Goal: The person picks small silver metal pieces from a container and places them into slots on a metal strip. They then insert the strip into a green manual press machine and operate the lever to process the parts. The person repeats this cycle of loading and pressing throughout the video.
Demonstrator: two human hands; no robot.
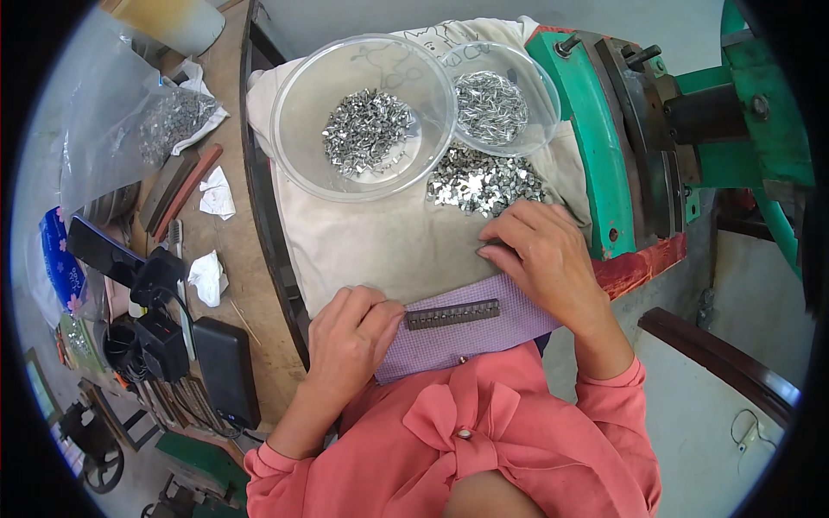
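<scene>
While the left hand [350,332] curls around the left end of a dark metal strip [452,314], thumb and fingers pinching that end, the strip lies flat on a purple checked cloth [484,332] just above the person's pink shirt [466,440]. Right hand [540,250] rests fingers-down on the pale cloth [380,246] at the near edge of a loose pile of small shiny metal pieces [484,183]; fingers lie together and bent, and I cannot tell if anything is pinched under the fingertips.

Handling, judged: strip looks rigid and thin, row of small slots or pins along it, probably light but stiff. Best held by the ends or long edges, not over the row. Metal pieces look tiny, light, hard, likely sharp-edged and slippery. They'd be picked one at a time by fingertip pinch, easy to scatter or drop. Soft cloth underneath should keep them from rolling.

Around: a large clear bowl [363,116] holds more of the pieces, and a smaller clear bowl [505,99], touching it on the right, holds thinner, pin-like ones. Green machine frame [596,147] stands just right of the pile. On the wooden bench [233,216] to the left: a plastic bag of metal bits [168,121], crumpled paper scraps [211,276], a black box [226,369].
</scene>
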